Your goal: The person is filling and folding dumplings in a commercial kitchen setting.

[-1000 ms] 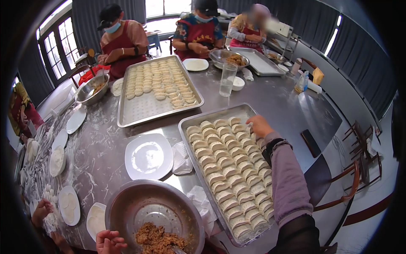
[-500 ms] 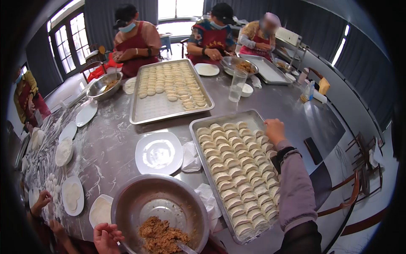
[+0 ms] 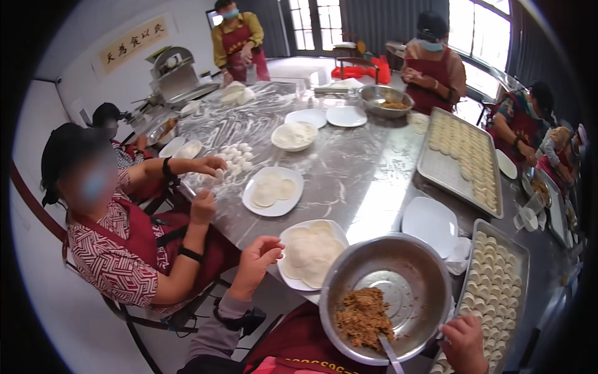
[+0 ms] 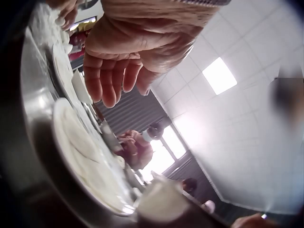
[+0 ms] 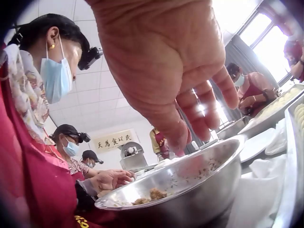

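In the head view my left hand (image 3: 256, 265) hovers at the left edge of a white plate (image 3: 341, 232) stacked with round dough wrappers (image 3: 311, 255). Its fingers are loosely bent with nothing between them, as the left wrist view confirms. A large steel bowl (image 3: 427, 283) holds minced brown filling (image 3: 363, 315) and a spoon (image 3: 390, 350). My right hand (image 3: 465, 346) is by the bowl's right rim, overlapping the tray (image 3: 525, 254) of folded dumplings (image 3: 492, 271). In the right wrist view its relaxed, empty fingers hang above the bowl.
A seated person (image 3: 118, 224) works dough at my left, near small dough balls (image 3: 235, 157) and a plate of wrappers (image 3: 273, 190). Beyond the bowl lie an empty square plate (image 3: 430, 225) and a second dumpling tray (image 3: 436, 167). Others stand around the floured table (image 3: 349, 168).
My head has turned left. The right hand has come back from the dumpling tray's far right side to the bowl's rim, and the left hand has moved beside the wrapper plate.
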